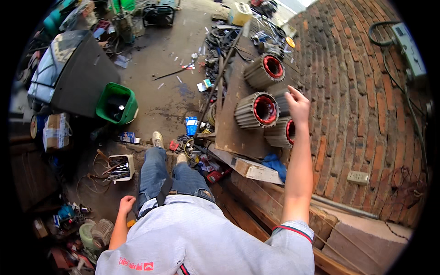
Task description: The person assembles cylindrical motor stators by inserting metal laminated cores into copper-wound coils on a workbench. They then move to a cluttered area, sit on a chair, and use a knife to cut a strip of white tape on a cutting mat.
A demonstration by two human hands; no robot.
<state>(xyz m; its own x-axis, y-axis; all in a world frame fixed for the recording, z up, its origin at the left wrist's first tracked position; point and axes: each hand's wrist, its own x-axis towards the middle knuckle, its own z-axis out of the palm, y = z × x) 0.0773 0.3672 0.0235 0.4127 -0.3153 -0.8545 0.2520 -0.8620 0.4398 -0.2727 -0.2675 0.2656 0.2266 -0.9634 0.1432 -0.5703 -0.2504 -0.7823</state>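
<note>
My right hand (299, 106) reaches out over the wooden bench (231, 137), with fingers partly stretched and apart and nothing seen in them. Around it stand several ridged metal motor stators with red windings inside: a far stator (261, 73), a middle stator (252, 112) and a near stator (277, 134). Another grey cylinder (283, 101) is partly hidden behind my fingers. At my left side hangs my left hand (127, 204), its fingers loosely curled with nothing visible in them.
A brick wall (348, 91) borders the bench on the right. Cables and scrap parts (220, 55) line its left edge. On the floor sit a green bin (130, 107) and a white tub of tools (128, 160). Wooden beams (243, 204) run beside my right leg.
</note>
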